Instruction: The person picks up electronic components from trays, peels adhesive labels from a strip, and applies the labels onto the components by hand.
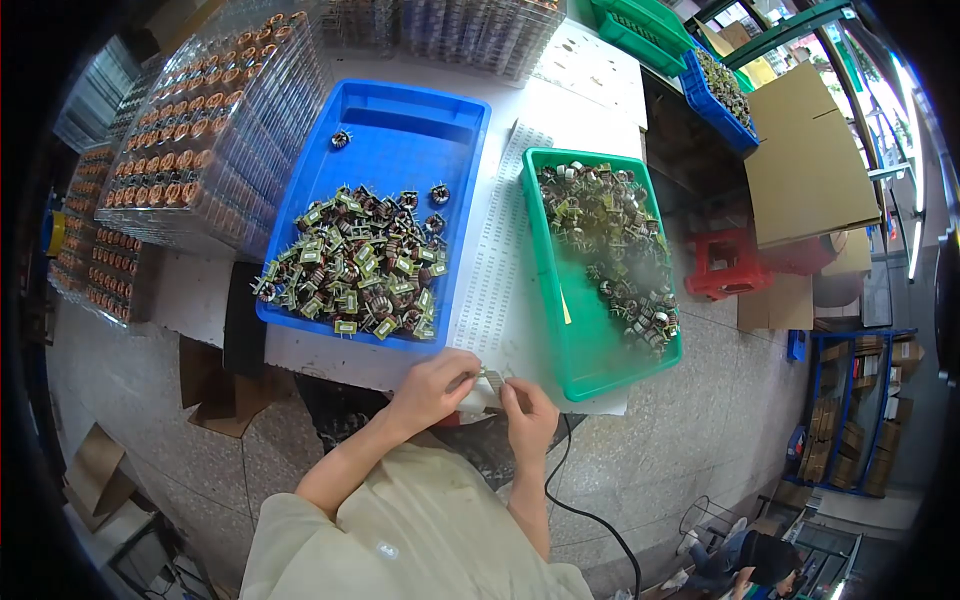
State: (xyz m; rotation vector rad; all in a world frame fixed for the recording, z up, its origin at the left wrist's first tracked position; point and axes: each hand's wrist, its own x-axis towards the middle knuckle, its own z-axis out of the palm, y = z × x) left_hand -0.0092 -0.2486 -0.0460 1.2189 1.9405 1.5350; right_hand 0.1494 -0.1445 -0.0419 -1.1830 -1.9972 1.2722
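Both hands meet at the table's front edge, between two trays. My left hand (437,388) has its fingers pinched on something small that I cannot make out. Across from it, my right hand (528,415) holds thumb and fingertips together at a small whitish piece (484,393) between the hands. To the left, a blue tray (385,118) holds a heap of small wound coils (360,265) with pale tags and pins. On the right, a green tray (575,365) contains more coils (610,230). A printed white sheet (490,260) lies between the trays.
Stacked clear trays of copper coils (200,140) stand at the left. A red stool (722,262), cardboard (805,160) and a blue shelf (855,410) are at the right. A black cable (600,518) hangs beside my right arm. Another person (745,560) is at the lower right.
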